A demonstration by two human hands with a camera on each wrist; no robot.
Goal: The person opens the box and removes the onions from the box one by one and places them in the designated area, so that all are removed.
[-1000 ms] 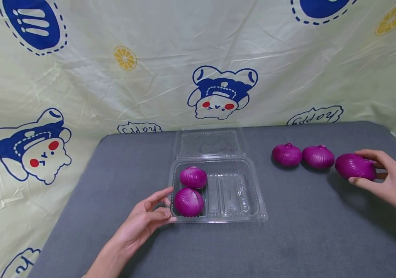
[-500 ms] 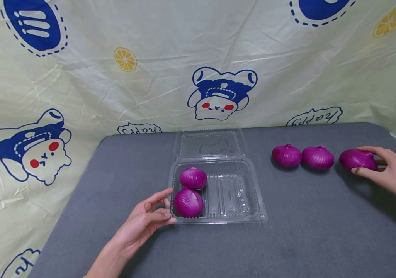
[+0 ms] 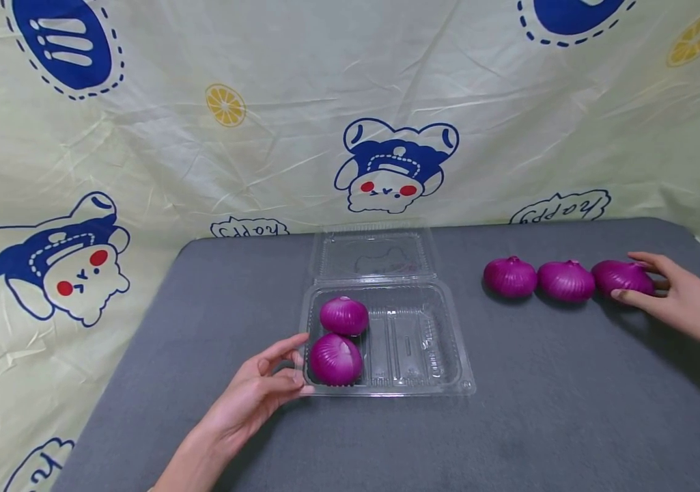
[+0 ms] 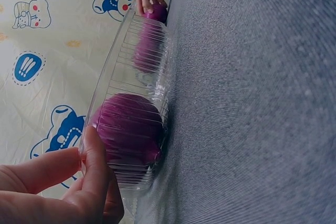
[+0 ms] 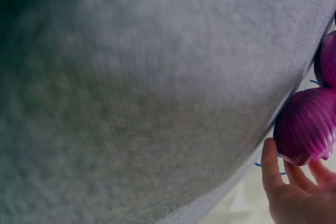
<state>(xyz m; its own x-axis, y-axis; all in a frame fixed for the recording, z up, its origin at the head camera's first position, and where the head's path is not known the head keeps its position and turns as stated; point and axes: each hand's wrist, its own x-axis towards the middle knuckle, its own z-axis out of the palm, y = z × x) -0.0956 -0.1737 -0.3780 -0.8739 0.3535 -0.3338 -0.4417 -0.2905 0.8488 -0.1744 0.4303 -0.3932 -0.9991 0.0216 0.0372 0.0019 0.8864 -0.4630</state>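
Cream cloth backdrop [image 3: 288,137], wrinkled, printed, hangs behind the table [image 3: 509,430]. Central bear print [image 3: 395,171] is upside down, blue outline, red cheeks. Left of it, a tilted bear print [image 3: 48,256]; far upper left of it, a blue oval print [image 3: 63,42] with spoon shapes and dashed border. Orange-slice print [image 3: 225,105] to its upper left, paler slice print [image 3: 697,37] to its far upper right. Inverted "happy" bubbles [image 3: 561,207] at its lower left and lower right. Table below it, gray woven cover, rounded far corners. Soft light, faint sheen on backdrop creases.
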